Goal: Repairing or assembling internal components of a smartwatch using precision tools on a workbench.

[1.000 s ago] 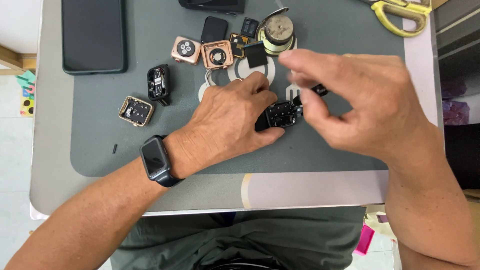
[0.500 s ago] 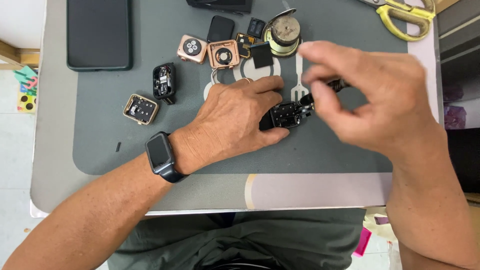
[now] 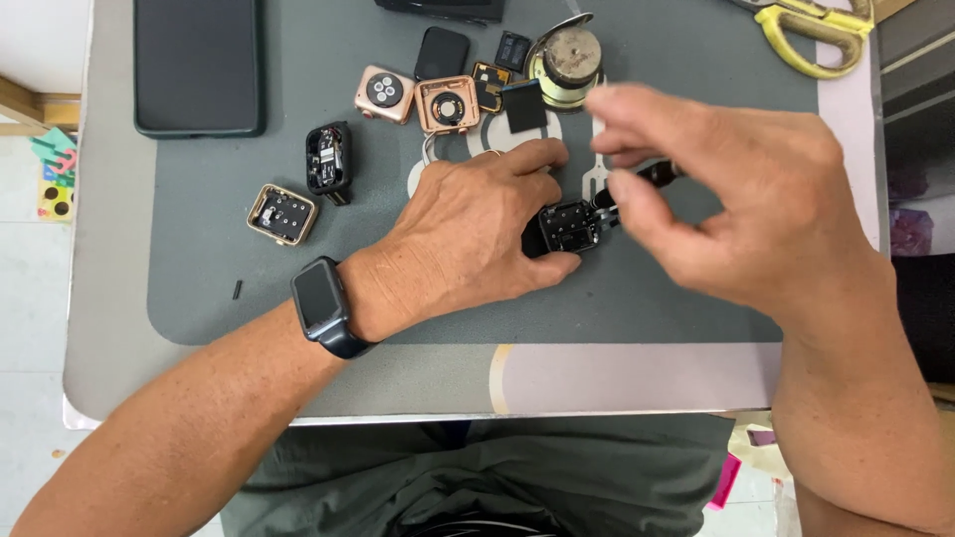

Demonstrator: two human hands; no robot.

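Left hand (image 3: 477, 234): lies palm-down on the grey mat (image 3: 199, 288), fingers curled, pinching the black watch case (image 3: 569, 227) between thumb and fingertips and holding it against the mat.
Right hand (image 3: 726, 199): raised over the mat at 3 o'clock of the case, blurred; thumb and forefinger are closed on a thin dark-handled tool (image 3: 652, 177) whose tip meets the case's right edge.
Black watch case: opened, its inner parts facing up, near the mat's middle, just right of the left hand's thumb.
Wrist: a dark smartwatch (image 3: 320, 298) is strapped on the left wrist, at 8 o'clock of the held case.
Gold cases: one opened gold case (image 3: 284, 214) lies at 9 o'clock, well apart from the hand; a rose-gold case back (image 3: 385, 93) and an open rose-gold frame (image 3: 447, 104) sit side by side at 11 o'clock.
Black module: an opened dark watch body (image 3: 328, 159) stands between the gold case and the rose-gold back.
Small parts: a black screen glass (image 3: 442, 53) and a small dark board (image 3: 513, 50) lie at 12 o'clock, above the rose-gold frame.
Round tin: a worn metal container (image 3: 569, 60) sits at 12 o'clock, just above the right hand's fingertips.
Phone: a black slab (image 3: 199, 65) lies at the mat's 10 o'clock corner.
Scissors: yellow-handled scissors (image 3: 811, 30) rest at 1 o'clock, at the mat's far edge.
Table: the pale table (image 3: 597, 383) shows beneath the mat's near edge at 6 o'clock.
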